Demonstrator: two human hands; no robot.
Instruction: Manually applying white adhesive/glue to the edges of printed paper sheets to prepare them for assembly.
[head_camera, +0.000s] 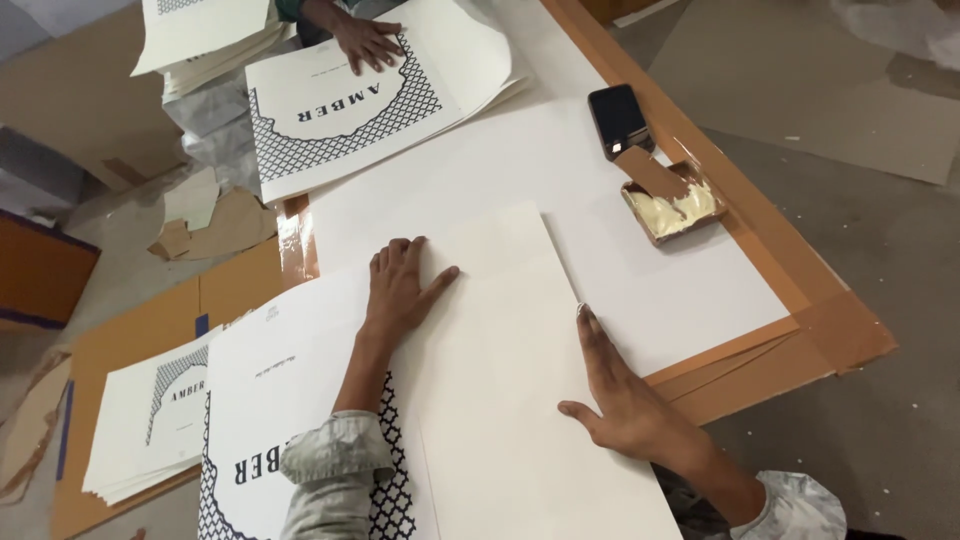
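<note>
Flat under both hands (400, 290): blank sheet (510, 400).

Bare white sheet (560, 180) ahead lies open; glue tray (673, 205) and phone (619, 120) block its right edge.

Single head view, steeply down, close over the table (700, 300).
</note>
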